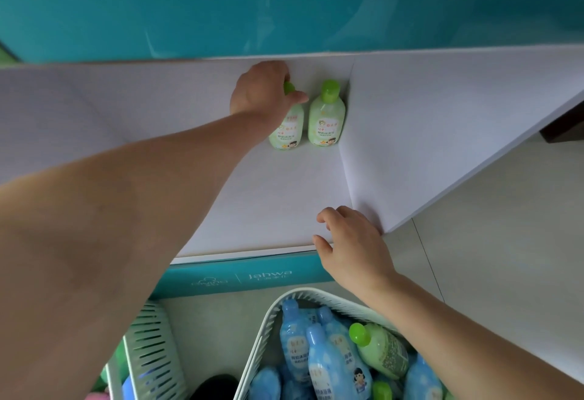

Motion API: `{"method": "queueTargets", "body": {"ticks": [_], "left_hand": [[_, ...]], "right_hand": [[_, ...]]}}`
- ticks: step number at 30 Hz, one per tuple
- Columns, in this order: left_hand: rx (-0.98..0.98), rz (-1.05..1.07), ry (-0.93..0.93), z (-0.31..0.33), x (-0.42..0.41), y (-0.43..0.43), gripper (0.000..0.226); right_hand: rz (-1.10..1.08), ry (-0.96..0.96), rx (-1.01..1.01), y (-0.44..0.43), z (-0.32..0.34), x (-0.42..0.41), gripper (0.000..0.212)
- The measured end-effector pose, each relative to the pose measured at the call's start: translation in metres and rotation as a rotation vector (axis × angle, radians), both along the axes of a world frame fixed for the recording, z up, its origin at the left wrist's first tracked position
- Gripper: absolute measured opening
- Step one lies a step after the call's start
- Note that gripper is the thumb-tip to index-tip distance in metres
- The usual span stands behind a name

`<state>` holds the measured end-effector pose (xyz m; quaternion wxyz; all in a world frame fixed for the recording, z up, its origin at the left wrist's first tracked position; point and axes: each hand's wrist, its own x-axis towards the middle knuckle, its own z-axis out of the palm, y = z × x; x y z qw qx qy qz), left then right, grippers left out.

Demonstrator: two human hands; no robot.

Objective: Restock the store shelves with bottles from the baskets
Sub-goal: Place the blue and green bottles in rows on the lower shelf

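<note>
At twelve o'clock the left hand point(259, 90) grasps a green bottle point(286, 134) by its neck, fingers curled round the cap. It stands just beside a second bottle point(325, 115) in the shelf point(268, 194) corner, probably to start a row. The right hand point(354, 248), fingers released, steadies on the shelf edge. At six o'clock the basket point(268, 320) holds blue bottles point(328, 365) and one lying green bottle point(382, 349).

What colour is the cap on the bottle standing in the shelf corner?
The cap is bright green; the head view shows it.

Bright, even light; soft shadows; wide-angle bending at edges; slight softness overall
</note>
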<state>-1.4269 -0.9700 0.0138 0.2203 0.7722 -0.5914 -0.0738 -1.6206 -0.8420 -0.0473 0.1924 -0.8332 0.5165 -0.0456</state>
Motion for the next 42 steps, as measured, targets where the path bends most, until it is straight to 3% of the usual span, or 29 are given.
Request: {"method": "queueTargets", "body": {"ticks": [13, 21, 31, 35, 42], "left_hand": [[0.003, 0.060, 0.045, 0.001, 0.000, 0.004, 0.033], [0.014, 0.056, 0.013, 0.003, -0.002, 0.020, 0.049], [0.012, -0.120, 0.002, -0.005, -0.045, 0.135, 0.019], [0.120, -0.285, 0.012, -0.015, -0.078, 0.201, 0.017], [0.563, -0.630, -0.080, -0.068, -0.116, 0.255, 0.026]], "right_hand": [[-0.002, -0.006, -0.007, 0.001, 0.000, -0.001, 0.034], [0.018, -0.016, 0.007, 0.004, 0.003, -0.005, 0.034], [0.054, -0.009, -0.037, 0.057, 0.021, -0.040, 0.028], [0.041, 0.023, 0.015, 0.089, 0.016, -0.063, 0.024], [-0.021, 0.258, 0.217, 0.115, -0.021, -0.105, 0.029]]}}
